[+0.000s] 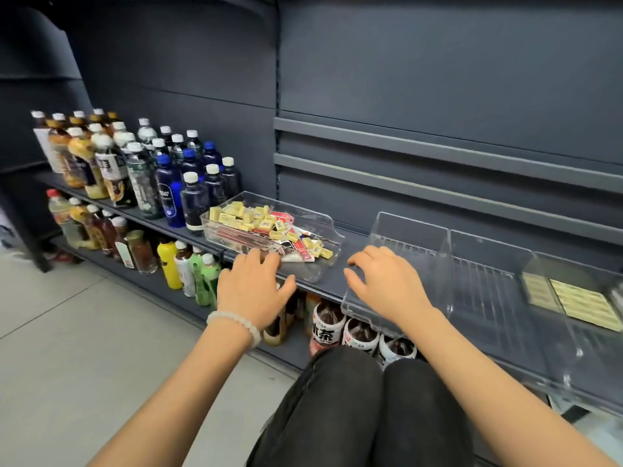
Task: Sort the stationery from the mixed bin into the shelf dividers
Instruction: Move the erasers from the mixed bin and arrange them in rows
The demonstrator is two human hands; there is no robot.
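A clear plastic mixed bin (313, 227) sits on the dark grey shelf (340, 284), just right of a block of upright drink bottles (141, 170). The bin holds a loose heap of small yellow boxed erasers (236, 215) mixed with red-and-white flat packets (296, 246). The left hand (253, 288), with a pale bead bracelet (236, 323) on its wrist, rests at the near front edge of the bin with fingers relaxed and spread, gripping nothing. The right hand (387, 284) lies over the front lip of the first clear shelf divider (411, 251), fingers lightly bent and holding nothing that can be seen. A second divider (488, 281) stands directly to its right. The third divider (573, 298), farther right, contains yellow boxes laid flat in neat rows (580, 303). More bottles (337, 328) stand on the lower shelf beneath the hands. The person's knees in dark trousers (354, 409) are at the bottom of the view.
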